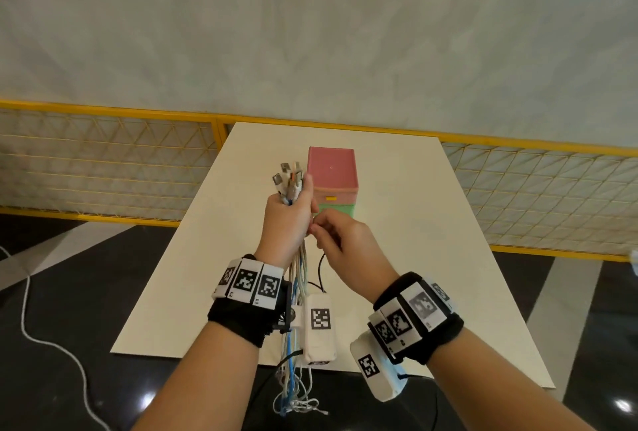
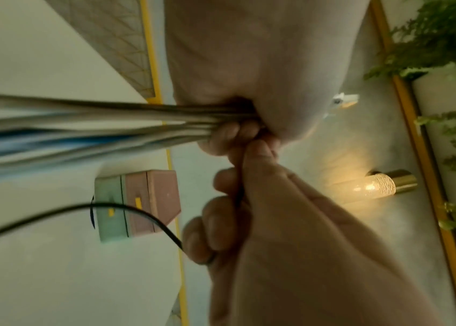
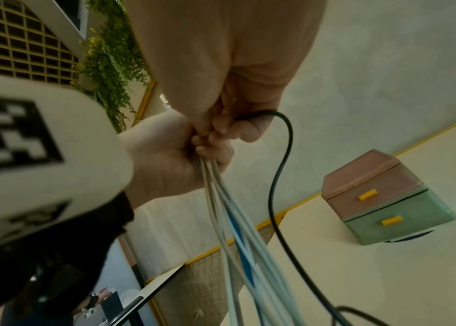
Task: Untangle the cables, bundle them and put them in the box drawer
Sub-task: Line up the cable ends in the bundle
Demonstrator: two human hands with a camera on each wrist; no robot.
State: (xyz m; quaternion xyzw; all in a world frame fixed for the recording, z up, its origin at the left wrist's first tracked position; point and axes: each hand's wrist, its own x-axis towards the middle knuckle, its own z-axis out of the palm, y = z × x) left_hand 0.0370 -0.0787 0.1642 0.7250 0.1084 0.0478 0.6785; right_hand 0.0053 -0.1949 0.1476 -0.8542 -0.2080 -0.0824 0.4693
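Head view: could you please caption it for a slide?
Left hand grips upright cable bundle; right hand pinches black cable before drawer box.

We look out on a pale grey-green plastered wall (image 1: 310, 23) filling the upper part of the head view. Below it runs a yellow-framed wire-mesh fence (image 1: 103, 161), its lattice spreading to both sides. In front of the fence stands a cream rectangular tabletop (image 1: 414, 223). Around it we see a glossy black floor (image 1: 69, 275) crossed by pale grey bands, with small bright reflections near the bottom corners. From the left wrist view, a glowing wall lamp with a brass base (image 2: 383, 185) casts warm light on the wall, and green fern-like foliage (image 2: 444, 39) hangs beside a yellow rail.
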